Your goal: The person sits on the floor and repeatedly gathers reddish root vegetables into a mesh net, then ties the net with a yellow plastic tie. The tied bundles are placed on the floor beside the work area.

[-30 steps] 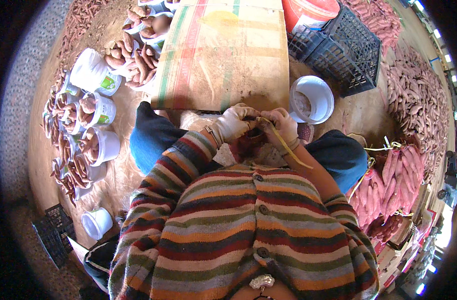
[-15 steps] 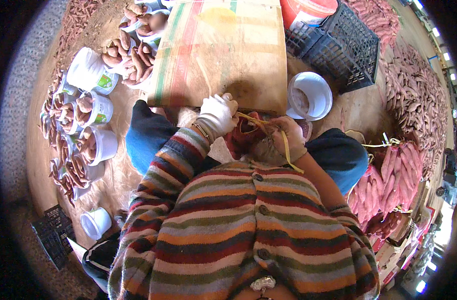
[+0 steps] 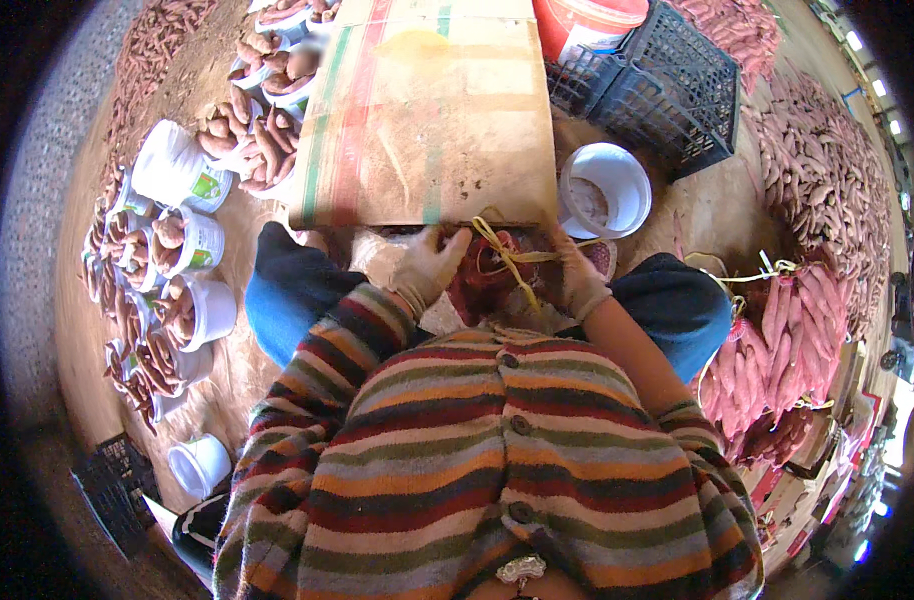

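Between my knees sits a dark red mesh bag (image 3: 471,284), with a loose yellow tie strap (image 3: 510,258) crossed over its top. My left hand (image 3: 432,268), in a pale glove, lies at the bag's left side, thumb and fingers apart. On the other side my right hand (image 3: 579,276), also gloved, has its fingers stretched toward the board's edge. Neither hand holds the strap. A tan board with coloured stripes (image 3: 427,150) lies just beyond both hands. What the bag contains is hard to make out.
White buckets of sweet potatoes (image 3: 209,312) crowd the left. A white bucket (image 3: 605,192), black crates (image 3: 677,90) and a red bucket (image 3: 589,28) stand at the far right. Filled red net bags (image 3: 777,340) lie near my right knee, before a large sweet potato heap (image 3: 822,190).
My hands have moved apart to the bag's two sides. The right hand has let go of the yellow strap, which now lies crossed on top. The view has shifted slightly.
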Tool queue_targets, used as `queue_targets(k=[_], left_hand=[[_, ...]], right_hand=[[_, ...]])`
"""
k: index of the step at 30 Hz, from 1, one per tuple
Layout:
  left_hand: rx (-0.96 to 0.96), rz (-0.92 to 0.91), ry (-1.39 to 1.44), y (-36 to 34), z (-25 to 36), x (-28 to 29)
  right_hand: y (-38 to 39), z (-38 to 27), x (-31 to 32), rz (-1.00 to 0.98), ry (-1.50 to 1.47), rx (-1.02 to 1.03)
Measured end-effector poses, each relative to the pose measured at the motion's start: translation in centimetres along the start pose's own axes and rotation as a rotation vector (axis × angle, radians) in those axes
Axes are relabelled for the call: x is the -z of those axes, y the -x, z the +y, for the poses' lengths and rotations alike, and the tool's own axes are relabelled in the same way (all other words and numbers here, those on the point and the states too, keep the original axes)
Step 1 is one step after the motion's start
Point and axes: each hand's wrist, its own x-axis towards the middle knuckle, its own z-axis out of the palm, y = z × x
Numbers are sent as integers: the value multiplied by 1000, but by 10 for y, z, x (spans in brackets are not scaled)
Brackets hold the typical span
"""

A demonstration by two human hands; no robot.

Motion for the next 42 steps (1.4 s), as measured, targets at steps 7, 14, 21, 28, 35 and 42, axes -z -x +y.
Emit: queue_targets(k=[7,14,21,28,35,42], left_hand=[[664,-555,1067,3,-11,-31],[725,-669,1136,-14,-37,-59],[534,-912,734,-29,-82,-97],[389,-1418,762,-23,-17,-155],[124,-1010,933,32,134,-160],[-666,-870,813,55,239,-111]], right_hand=[[-29,44,22,-267,126,-37],[-72,74,73,-402,-290,-126],[10,103,114,-18,-166,80],[157,53,48,401,37,798],[240,12,8,585,409,1114],[275,-39,0,-277,141,1375]])
